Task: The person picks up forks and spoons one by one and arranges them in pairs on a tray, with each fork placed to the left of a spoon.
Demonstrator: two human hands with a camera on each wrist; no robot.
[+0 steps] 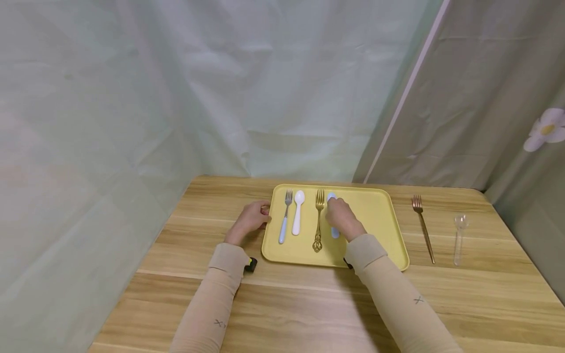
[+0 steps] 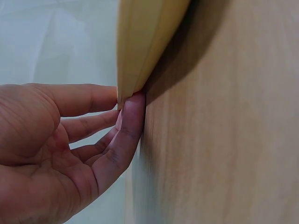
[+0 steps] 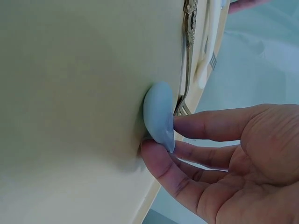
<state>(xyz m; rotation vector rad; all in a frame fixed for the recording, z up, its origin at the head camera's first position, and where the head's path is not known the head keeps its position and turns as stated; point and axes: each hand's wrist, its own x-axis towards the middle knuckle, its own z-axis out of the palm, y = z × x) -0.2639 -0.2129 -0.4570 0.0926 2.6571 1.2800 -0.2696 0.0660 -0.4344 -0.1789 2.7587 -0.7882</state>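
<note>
My right hand (image 1: 342, 215) pinches a light blue spoon (image 1: 335, 233) over the yellow tray (image 1: 375, 206), to the right of a gold fork (image 1: 319, 220). The hand covers the middle of the spoon in the head view. Up close in the right wrist view, thumb and fingers hold the smooth, rounded light blue spoon (image 3: 158, 112) close to the tray surface. At the tray's left side, my left hand (image 1: 250, 218) grips the rim, with fingertips on both sides of the tray edge (image 2: 140, 42). A fork with a blue handle (image 1: 283, 228) and a white spoon (image 1: 297, 215) lie left of the gold fork.
Right of the tray, a copper-coloured fork (image 1: 423, 228) and a clear plastic spoon (image 1: 459, 240) lie on the wooden table (image 1: 287, 309). Pale curtains (image 1: 287, 88) hang behind the table and along its sides.
</note>
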